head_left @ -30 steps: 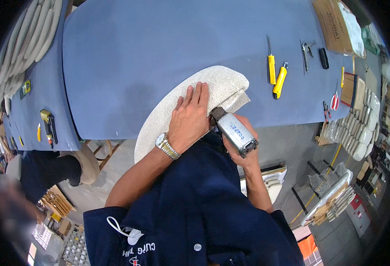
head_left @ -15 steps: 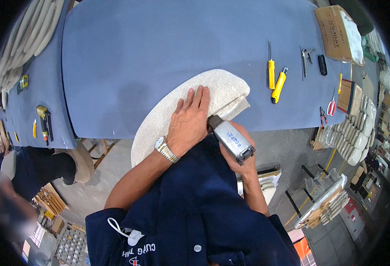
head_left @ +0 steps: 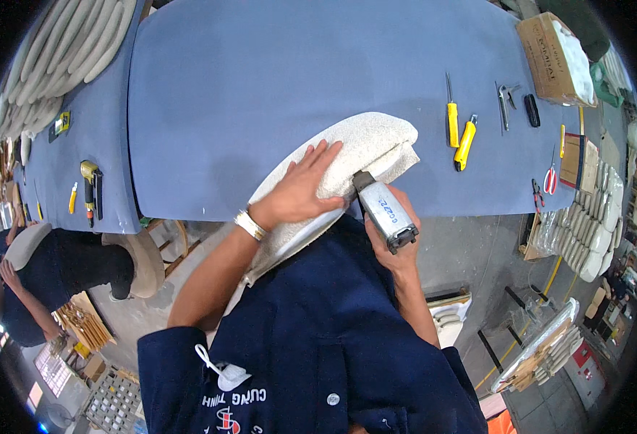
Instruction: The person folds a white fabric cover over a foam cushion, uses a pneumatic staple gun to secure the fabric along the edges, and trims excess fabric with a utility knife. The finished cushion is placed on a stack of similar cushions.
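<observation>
Cushion (head_left: 372, 135) appears part-covered, w/ right-end fabric flap (head_left: 404, 163) seemingly left to fasten; L hand (head_left: 300, 189) spread on top, R hand (head_left: 399, 259) gripping stapler-type tool (head_left: 382, 206) at near edge.

Lighting even, moderately bright; faint shadow on flat blue desk (head_left: 260, 65); glare on silver metal handheld tool (head_left: 383, 205); straight edges bow toward black corners.

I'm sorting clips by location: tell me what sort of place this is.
Probably an upholstery workshop: a silver stapler-like tool is held at a fabric-covered pad, pale pads are piled at the left, and yellow tools lie on the blue table.
</observation>
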Available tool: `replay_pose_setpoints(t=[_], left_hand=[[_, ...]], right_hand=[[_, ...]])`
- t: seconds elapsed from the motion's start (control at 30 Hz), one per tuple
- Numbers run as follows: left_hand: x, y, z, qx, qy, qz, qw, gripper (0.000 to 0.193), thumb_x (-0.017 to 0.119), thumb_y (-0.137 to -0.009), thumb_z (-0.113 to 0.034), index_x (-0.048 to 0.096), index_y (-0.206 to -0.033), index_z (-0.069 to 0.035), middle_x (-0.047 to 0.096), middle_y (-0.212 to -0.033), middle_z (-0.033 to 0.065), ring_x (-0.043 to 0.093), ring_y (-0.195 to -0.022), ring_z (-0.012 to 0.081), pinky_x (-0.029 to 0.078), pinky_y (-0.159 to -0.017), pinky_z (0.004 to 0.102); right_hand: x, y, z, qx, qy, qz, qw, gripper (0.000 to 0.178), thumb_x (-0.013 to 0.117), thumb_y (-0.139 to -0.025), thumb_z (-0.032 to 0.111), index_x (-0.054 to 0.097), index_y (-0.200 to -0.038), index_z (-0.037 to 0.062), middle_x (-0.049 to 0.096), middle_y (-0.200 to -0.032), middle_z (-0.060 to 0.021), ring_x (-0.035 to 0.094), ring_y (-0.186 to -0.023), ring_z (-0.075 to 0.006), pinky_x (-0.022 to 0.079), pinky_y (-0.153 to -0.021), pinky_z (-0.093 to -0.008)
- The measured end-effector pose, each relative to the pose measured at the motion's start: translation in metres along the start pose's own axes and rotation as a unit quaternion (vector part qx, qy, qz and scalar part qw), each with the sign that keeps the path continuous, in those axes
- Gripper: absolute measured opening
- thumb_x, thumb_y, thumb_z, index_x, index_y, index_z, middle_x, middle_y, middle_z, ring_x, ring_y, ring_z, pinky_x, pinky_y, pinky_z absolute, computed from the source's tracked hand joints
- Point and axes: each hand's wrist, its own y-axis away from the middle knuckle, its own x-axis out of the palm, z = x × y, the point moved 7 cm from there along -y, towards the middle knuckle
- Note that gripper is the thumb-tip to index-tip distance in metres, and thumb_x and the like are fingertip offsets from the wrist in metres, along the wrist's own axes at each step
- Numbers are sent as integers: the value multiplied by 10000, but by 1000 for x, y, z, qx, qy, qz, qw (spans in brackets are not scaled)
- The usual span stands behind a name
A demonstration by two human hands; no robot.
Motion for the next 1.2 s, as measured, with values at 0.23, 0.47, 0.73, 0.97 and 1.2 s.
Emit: replay_pose_setpoints(t=[0.23,0.47,0.73,0.97,1.2], left_hand=[[8,12,-18,-56,-74,-79,993,904,717,-884,-260,198,-1593,-46,309,-1604,259,294,-1492,425,317,-1211,496],[8,14,-20,-59,-72,-75,993,902,722,-870,-215,207,-1586,-26,315,-1600,262,314,-1483,430,321,-1203,512],[8,9,-21,-52,-72,-85,992,919,750,-832,-167,234,-1577,-19,334,-1588,263,329,-1477,428,330,-1194,530],[8,12,-18,-39,-57,-105,992,909,753,-824,-156,253,-1570,-16,338,-1587,258,327,-1477,430,341,-1188,535],[7,12,-21,-39,-55,-119,991,894,748,-784,-97,294,-1550,-7,360,-1575,260,356,-1459,438,363,-1171,545]], right_hand=[[-3,15,-12,55,-18,-1,998,494,750,-801,81,628,-1274,2,717,-1132,-158,723,-1032,-245,542,-894,-319],[-4,12,-3,53,3,56,997,503,745,-782,75,631,-1265,-2,715,-1140,-160,725,-1025,-251,546,-883,-325],[1,8,-3,53,7,57,997,511,732,-795,58,611,-1288,-7,702,-1153,-163,709,-1032,-239,533,-908,-331],[0,16,4,32,15,64,997,467,738,-796,61,640,-1246,-13,715,-1118,-152,713,-1013,-225,539,-892,-329],[8,10,1,66,19,76,995,505,747,-787,79,621,-1270,3,715,-1117,-155,720,-999,-233,544,-881,-329]])
